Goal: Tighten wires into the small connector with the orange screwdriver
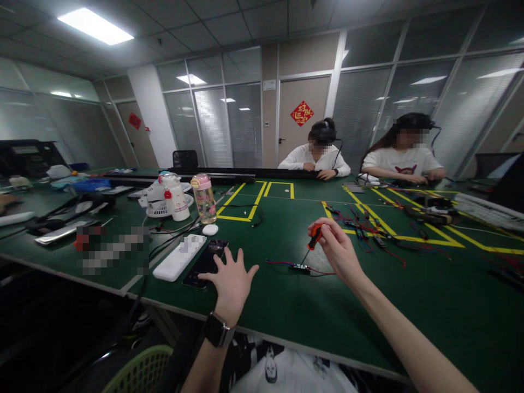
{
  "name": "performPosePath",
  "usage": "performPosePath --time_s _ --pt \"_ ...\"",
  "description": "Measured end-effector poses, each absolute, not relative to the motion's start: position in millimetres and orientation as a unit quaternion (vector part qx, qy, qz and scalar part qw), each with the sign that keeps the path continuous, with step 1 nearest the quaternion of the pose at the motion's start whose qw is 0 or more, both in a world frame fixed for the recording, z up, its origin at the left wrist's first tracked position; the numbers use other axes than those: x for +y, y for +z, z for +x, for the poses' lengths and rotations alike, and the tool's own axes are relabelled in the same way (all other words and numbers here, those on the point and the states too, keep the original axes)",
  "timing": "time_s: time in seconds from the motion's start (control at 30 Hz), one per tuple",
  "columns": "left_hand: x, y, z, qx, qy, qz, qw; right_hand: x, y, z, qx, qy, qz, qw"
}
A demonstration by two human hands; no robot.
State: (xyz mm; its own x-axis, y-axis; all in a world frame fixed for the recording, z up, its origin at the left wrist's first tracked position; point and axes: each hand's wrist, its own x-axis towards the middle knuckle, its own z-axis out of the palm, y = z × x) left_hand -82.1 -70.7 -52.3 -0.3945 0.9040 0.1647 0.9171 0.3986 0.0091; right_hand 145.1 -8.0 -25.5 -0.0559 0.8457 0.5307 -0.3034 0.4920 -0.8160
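One head-worn camera looks forward and down across the green table (286,305)

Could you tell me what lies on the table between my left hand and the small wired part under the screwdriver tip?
Only bare green table shows in the head view between the left hand and the wired part.

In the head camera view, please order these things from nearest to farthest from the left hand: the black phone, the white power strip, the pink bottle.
From the left hand:
1. Black phone, touching its fingertips, at their left.
2. White power strip, beside the phone, further left.
3. Pink bottle, standing further back on the table.
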Motion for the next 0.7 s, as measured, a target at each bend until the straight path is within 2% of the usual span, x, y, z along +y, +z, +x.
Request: performPosePath --time_s 0.33,0.7 --pt "-70.5 -54.4 -82.7 -0.831 -0.053 -0.549 0.070 -4.5 -31.2 148.6 -0.591 0.396 -0.265 0.651" --pt "-70.6 -56.2 -82.7 -0.830 -0.060 -0.549 0.080 -7.3 -28.8 145.8 -0.590 0.418 -0.251 0.644"
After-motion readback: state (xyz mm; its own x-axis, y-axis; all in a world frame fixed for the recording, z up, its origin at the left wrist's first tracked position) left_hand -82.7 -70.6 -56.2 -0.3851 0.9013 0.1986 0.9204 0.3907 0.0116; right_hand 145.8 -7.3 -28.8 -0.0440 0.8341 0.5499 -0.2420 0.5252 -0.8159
